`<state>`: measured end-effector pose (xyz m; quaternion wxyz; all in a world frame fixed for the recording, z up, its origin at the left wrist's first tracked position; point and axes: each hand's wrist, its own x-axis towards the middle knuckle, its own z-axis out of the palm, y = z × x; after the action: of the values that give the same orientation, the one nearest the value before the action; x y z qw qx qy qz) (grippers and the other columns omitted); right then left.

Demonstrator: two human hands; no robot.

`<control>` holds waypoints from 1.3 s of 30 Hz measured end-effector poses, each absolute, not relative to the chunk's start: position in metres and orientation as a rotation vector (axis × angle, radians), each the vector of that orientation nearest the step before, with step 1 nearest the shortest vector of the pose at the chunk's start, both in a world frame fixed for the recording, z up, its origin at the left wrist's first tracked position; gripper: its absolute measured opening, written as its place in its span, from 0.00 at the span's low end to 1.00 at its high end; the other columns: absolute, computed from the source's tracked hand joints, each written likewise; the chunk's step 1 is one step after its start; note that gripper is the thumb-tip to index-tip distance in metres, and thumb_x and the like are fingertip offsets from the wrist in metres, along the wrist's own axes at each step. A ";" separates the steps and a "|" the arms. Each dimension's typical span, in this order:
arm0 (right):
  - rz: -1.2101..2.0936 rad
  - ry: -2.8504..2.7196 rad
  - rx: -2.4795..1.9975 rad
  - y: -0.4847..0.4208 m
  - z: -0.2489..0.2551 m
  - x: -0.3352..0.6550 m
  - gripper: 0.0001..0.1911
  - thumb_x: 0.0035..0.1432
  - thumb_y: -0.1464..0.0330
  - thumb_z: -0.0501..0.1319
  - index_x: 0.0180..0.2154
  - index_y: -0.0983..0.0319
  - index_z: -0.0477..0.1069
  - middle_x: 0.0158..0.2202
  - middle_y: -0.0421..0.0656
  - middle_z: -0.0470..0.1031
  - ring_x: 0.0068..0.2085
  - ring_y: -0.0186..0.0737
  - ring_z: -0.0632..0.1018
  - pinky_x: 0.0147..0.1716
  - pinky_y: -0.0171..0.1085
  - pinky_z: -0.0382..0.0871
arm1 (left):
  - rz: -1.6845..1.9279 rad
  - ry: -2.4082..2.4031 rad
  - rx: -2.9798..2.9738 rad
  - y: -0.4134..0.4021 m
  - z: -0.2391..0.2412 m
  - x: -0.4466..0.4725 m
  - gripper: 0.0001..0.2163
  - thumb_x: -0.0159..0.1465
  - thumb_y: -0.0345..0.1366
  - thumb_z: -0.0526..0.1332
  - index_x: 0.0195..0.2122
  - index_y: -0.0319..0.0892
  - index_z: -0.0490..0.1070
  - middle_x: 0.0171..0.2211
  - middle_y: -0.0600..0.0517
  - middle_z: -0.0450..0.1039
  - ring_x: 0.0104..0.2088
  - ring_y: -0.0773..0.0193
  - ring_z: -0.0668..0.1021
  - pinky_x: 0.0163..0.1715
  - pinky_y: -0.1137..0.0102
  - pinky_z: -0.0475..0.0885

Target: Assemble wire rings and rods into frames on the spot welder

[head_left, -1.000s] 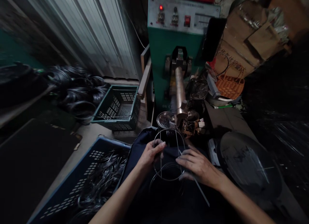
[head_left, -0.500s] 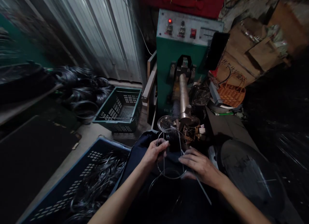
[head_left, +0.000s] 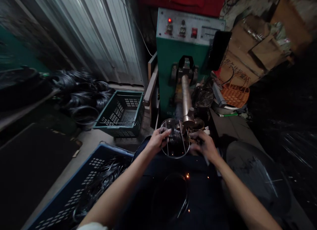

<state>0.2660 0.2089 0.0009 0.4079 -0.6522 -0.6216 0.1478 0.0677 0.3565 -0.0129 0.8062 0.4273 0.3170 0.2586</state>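
A round wire ring (head_left: 175, 157) with two straight wires across it stands tilted under the machine's metal electrode arm (head_left: 187, 101). My left hand (head_left: 159, 139) is closed on the ring's left side, thumb in front. My right hand (head_left: 205, 144) is at the ring's right edge, its fingers curled and partly smeared by motion. A pale strip shows under that palm; what the fingers hold is hard to make out. Small orange sparks (head_left: 187, 175) fly below the ring. On the dark cloth over my lap lies a loop of bent wire (head_left: 185, 202).
A green machine (head_left: 165, 68) with a lit red lamp stands ahead. To the left are a green crate (head_left: 115, 127), a blue crate (head_left: 81, 187) of wire pieces and dark wire coils (head_left: 81, 97). Cardboard boxes (head_left: 247, 68) and an orange basket (head_left: 236, 96) sit at the right.
Both hands have moved forward, bringing the wire ring up to the electrode. Sparks have appeared. The straight wire that stuck out below my right hand is no longer plainly visible.
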 end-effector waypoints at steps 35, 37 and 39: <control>0.724 -1.084 -1.531 0.306 -0.009 0.290 0.14 0.51 0.60 0.62 0.21 0.61 0.66 0.17 0.35 0.64 0.23 0.32 0.65 0.25 0.32 0.60 | 0.634 0.600 1.039 0.443 -0.014 0.116 0.18 0.49 0.43 0.72 0.24 0.41 0.62 0.13 0.59 0.64 0.07 0.78 0.57 0.07 0.79 0.45; 0.727 -1.105 -1.543 0.306 -0.001 0.288 0.15 0.50 0.59 0.62 0.21 0.61 0.67 0.17 0.35 0.64 0.23 0.32 0.65 0.25 0.31 0.59 | 0.646 0.603 1.045 0.440 -0.008 0.113 0.19 0.49 0.44 0.71 0.24 0.41 0.61 0.13 0.60 0.63 0.07 0.78 0.57 0.07 0.79 0.45; 0.742 -1.124 -1.563 0.302 0.008 0.285 0.16 0.49 0.57 0.63 0.20 0.61 0.67 0.17 0.35 0.64 0.22 0.31 0.64 0.23 0.31 0.58 | 0.658 0.613 1.050 0.430 0.000 0.107 0.19 0.49 0.45 0.71 0.24 0.41 0.61 0.13 0.60 0.63 0.08 0.78 0.56 0.07 0.79 0.45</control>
<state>0.2848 0.3024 0.0081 0.5136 -0.6500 -0.4675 0.3086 0.1074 0.4301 0.0002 0.7704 0.4842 0.2828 0.3035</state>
